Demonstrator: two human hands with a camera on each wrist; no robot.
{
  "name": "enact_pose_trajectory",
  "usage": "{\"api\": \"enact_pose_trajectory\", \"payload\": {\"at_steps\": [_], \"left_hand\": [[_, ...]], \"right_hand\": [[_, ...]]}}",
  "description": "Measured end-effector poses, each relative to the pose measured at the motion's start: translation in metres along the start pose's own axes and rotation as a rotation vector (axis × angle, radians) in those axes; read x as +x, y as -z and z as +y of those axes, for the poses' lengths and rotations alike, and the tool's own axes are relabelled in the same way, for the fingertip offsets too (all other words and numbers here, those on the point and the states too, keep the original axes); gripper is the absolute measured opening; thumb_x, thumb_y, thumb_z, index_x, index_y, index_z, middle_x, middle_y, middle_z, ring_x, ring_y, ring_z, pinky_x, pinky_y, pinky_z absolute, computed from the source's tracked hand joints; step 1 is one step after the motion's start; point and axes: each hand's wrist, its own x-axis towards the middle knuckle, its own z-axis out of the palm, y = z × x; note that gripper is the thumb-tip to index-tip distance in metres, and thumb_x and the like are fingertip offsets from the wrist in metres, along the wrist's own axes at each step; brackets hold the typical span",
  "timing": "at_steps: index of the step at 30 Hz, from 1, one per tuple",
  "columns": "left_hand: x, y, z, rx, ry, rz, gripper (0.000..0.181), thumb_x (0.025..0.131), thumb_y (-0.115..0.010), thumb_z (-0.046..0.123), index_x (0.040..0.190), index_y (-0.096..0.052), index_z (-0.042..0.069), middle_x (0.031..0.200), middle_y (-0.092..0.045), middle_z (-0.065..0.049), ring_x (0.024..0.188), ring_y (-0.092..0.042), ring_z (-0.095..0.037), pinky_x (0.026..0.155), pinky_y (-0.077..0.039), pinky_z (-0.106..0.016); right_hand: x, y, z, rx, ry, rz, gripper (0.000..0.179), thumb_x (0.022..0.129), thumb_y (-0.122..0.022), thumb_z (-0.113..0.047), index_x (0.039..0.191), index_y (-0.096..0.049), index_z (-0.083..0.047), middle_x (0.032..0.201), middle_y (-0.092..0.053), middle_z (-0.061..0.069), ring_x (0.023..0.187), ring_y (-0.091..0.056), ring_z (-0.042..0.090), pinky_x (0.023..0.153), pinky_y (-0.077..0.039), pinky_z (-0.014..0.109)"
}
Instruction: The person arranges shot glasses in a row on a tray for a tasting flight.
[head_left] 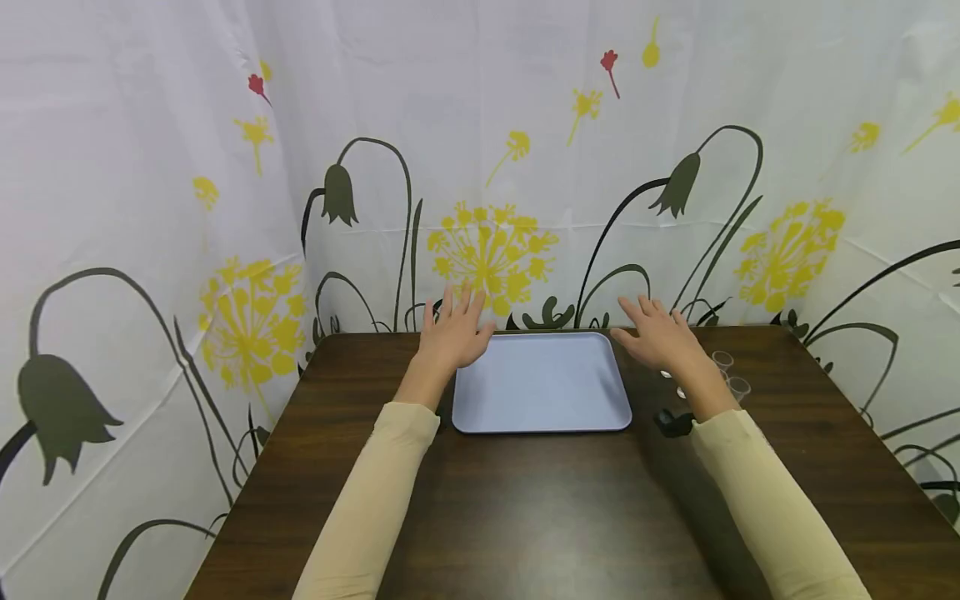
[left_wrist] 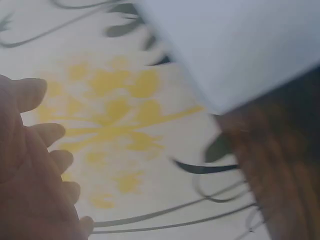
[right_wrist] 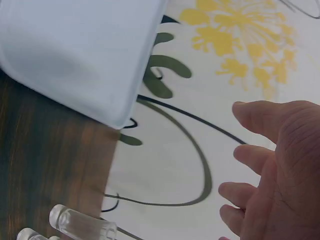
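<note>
A pale blue-grey rectangular tray (head_left: 542, 383) lies on the dark wooden table near its back edge. My left hand (head_left: 452, 340) is held out beside the tray's left end, fingers spread and nothing gripped. On the other side, my right hand (head_left: 663, 340) reaches out past the tray's right end, its fingers spread too and holding nothing. Small clear glass vials (right_wrist: 82, 224) with whitish ends stand or lie right of the tray; the right forearm partly hides them in the head view. Both wrist views show bare fingers apart from the tray.
A white curtain (head_left: 480, 108) with yellow, red and dark green flower prints hangs behind the table and along its sides. Beside the right cuff is a small black object (head_left: 672, 423), its kind unclear. The brown table top (head_left: 540, 508) extends toward me.
</note>
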Motion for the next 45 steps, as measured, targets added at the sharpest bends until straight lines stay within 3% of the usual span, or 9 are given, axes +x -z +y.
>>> {"api": "enact_pose_trajectory", "payload": {"at_steps": [4,10,18,22,26,33,35,42,45], "left_hand": [[-0.020,0.014,0.008,-0.041,-0.028,0.125,0.067,0.114,-0.035,0.051,0.174,-0.021,0.026,0.183,0.000,-0.002,0.169,0.009,-0.031,0.133,0.006,-0.061],[-0.054,0.018,0.007,-0.154,-0.057,0.307,0.060,0.113,-0.045,0.045,0.168,-0.039,0.022,0.183,-0.006,-0.002,0.170,0.000,-0.033,0.133,-0.002,-0.063],[-0.071,-0.026,-0.018,-0.264,-0.030,0.404,0.048,0.110,-0.055,0.036,0.153,-0.058,0.017,0.160,-0.056,-0.008,0.146,-0.051,-0.037,0.115,-0.042,-0.063],[-0.072,-0.051,-0.033,-0.312,0.038,0.353,0.042,0.109,-0.058,0.033,0.147,-0.065,0.019,0.142,-0.071,-0.004,0.130,-0.062,-0.035,0.100,-0.051,-0.058],[-0.072,-0.067,-0.042,-0.312,0.063,0.223,0.040,0.109,-0.058,0.032,0.146,-0.068,0.021,0.128,-0.077,-0.001,0.119,-0.066,-0.032,0.089,-0.054,-0.054],[-0.065,-0.083,-0.051,-0.315,0.132,0.060,0.051,0.108,-0.062,0.032,0.154,-0.057,0.011,0.121,-0.068,-0.007,0.114,-0.063,-0.027,0.092,-0.054,-0.056],[-0.059,-0.090,-0.057,-0.319,0.146,0.030,0.054,0.107,-0.064,0.031,0.155,-0.055,0.010,0.119,-0.068,-0.007,0.113,-0.063,-0.026,0.094,-0.054,-0.058],[-0.020,-0.150,-0.101,-0.349,0.079,-0.080,0.073,0.101,-0.072,0.034,0.165,-0.043,0.016,0.091,-0.060,0.004,0.076,-0.057,-0.015,0.069,-0.046,-0.038],[-0.013,-0.160,-0.109,-0.379,0.067,-0.114,0.079,0.099,-0.073,0.035,0.168,-0.038,0.018,0.088,-0.061,0.006,0.070,-0.055,-0.015,0.064,-0.045,-0.035]], "right_hand": [[-0.017,0.005,0.003,0.035,0.033,0.033,0.076,0.112,-0.049,-0.048,0.173,-0.021,-0.014,0.177,-0.014,0.030,0.163,-0.007,0.054,0.127,-0.004,0.074],[-0.053,0.012,0.022,0.142,0.049,0.106,0.069,0.111,-0.055,-0.041,0.167,-0.035,-0.006,0.170,-0.034,0.030,0.157,-0.030,0.053,0.123,-0.024,0.073],[-0.060,0.005,0.047,0.104,-0.037,0.137,0.065,0.109,-0.061,-0.039,0.162,-0.044,-0.005,0.160,-0.048,0.031,0.137,-0.053,0.056,0.109,-0.040,0.076],[-0.048,-0.001,0.052,0.057,-0.059,0.139,0.062,0.107,-0.064,-0.035,0.159,-0.048,-0.005,0.153,-0.056,0.032,0.131,-0.056,0.057,0.109,-0.036,0.078],[-0.038,-0.012,0.059,0.007,-0.098,0.085,0.063,0.105,-0.066,-0.036,0.157,-0.049,-0.005,0.148,-0.060,0.032,0.132,-0.053,0.059,0.109,-0.031,0.080],[-0.028,-0.031,0.069,-0.026,-0.145,0.037,0.063,0.104,-0.066,-0.036,0.156,-0.050,-0.005,0.147,-0.060,0.032,0.138,-0.044,0.060,0.111,-0.024,0.081],[-0.028,-0.033,0.068,-0.024,-0.155,0.046,0.061,0.104,-0.067,-0.034,0.155,-0.050,-0.005,0.148,-0.060,0.031,0.140,-0.040,0.060,0.113,-0.018,0.082],[-0.028,-0.034,0.066,-0.058,-0.146,0.064,0.053,0.102,-0.069,-0.023,0.151,-0.056,-0.005,0.147,-0.060,0.032,0.141,-0.041,0.057,0.114,-0.011,0.081],[-0.026,-0.035,0.067,-0.077,-0.124,0.074,0.050,0.101,-0.070,-0.018,0.148,-0.059,-0.004,0.144,-0.062,0.032,0.139,-0.046,0.056,0.114,-0.011,0.081]]}}
